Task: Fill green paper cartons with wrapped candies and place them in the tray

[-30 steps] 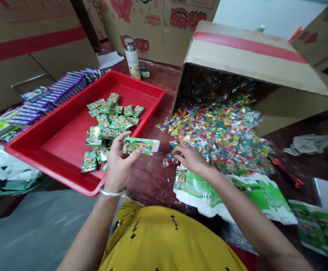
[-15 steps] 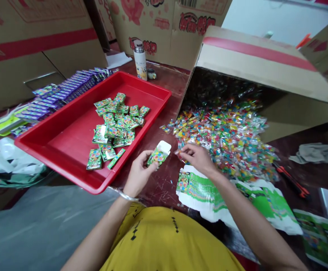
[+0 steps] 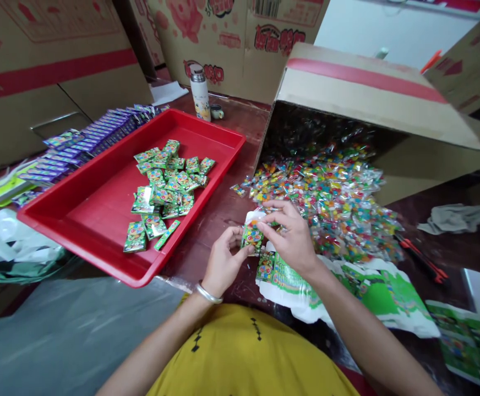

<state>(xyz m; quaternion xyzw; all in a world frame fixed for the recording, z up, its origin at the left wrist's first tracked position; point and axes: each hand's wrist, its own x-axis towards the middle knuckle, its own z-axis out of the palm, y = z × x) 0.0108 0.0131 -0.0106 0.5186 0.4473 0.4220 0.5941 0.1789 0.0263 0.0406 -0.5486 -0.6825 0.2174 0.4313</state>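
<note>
Now closer, right hand (image 3: pixel 293 237) at carton (image 3: pixel 251 236), left hand (image 3: pixel 224 259) holding it

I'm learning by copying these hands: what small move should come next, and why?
Perhaps the right hand should gently tuck what looks like a candy packet into the small box: the left hand holds the box, its white flap is up, and the right fingertips are at that end.

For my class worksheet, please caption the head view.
Left hand holds a green carton, right hand at its top, between a red tray and colourful packets.
</note>
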